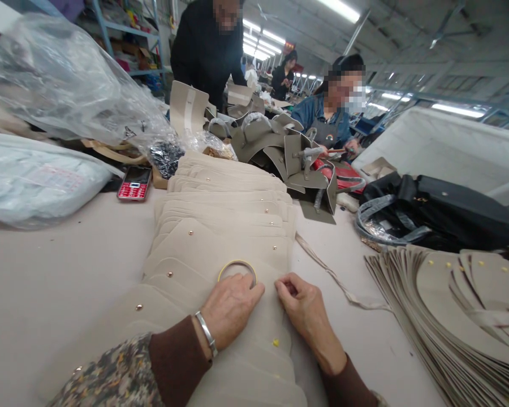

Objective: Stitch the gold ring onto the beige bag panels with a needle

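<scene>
My left hand is closed around a narrow roll of yellow-edged tape, whose ring shows above the fingers. It rests over overlapping beige panels fanned out in a long row, several with small metal snaps. Just to the right, my right hand is pinched, thumb against forefinger, at the row's right edge. Whatever lies between those fingertips is too small to make out. A small yellow piece sits on a panel below the hands.
More panels with yellow marks are stacked at right, below a black handbag. A thin strap lies between. Behind are bag parts, a red phone, plastic bags, a white bin and co-workers.
</scene>
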Demonstrator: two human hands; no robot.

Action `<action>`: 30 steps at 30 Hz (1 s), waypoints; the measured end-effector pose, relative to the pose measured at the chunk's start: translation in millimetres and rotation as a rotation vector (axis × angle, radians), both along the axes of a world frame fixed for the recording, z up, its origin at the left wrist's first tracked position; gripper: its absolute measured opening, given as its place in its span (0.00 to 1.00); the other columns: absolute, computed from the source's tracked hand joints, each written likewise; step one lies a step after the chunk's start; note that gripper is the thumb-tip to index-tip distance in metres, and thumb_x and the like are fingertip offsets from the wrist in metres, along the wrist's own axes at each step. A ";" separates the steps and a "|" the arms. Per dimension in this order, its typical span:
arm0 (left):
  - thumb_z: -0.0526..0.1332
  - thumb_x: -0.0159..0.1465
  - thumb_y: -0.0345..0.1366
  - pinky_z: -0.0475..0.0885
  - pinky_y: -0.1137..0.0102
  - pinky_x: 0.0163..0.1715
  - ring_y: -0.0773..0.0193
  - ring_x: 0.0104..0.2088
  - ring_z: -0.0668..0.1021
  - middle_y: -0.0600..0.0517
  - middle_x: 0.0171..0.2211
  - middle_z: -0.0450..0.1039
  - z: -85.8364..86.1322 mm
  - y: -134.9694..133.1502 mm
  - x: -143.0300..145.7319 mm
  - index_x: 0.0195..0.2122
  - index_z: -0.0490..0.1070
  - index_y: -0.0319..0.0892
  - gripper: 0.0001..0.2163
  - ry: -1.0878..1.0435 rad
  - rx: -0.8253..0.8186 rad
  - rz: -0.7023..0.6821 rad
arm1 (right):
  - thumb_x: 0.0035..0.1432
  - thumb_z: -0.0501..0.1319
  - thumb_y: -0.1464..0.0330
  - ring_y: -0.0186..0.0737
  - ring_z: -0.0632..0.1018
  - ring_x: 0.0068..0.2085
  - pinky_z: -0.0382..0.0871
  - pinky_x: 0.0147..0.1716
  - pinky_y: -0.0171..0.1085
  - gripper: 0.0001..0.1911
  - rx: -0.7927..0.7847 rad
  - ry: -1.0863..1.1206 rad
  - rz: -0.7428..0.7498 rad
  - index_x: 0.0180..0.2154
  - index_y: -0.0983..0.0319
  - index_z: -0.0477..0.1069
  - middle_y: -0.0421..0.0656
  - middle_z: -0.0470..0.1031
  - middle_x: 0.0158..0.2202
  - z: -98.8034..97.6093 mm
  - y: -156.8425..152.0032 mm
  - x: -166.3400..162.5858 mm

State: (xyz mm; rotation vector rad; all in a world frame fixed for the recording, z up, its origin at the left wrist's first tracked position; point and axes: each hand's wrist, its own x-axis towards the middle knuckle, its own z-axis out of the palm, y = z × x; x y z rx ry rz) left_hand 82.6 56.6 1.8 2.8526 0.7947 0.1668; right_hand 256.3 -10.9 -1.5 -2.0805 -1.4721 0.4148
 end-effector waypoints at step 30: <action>0.45 0.72 0.34 0.70 0.71 0.25 0.62 0.31 0.80 0.50 0.36 0.77 9.1 -12.9 -29.0 0.54 0.57 0.39 0.12 -0.511 0.010 -0.062 | 0.58 0.55 0.77 0.34 0.73 0.27 0.66 0.28 0.32 0.08 0.498 -0.016 0.405 0.31 0.62 0.70 0.41 0.73 0.26 15.5 -13.6 -38.8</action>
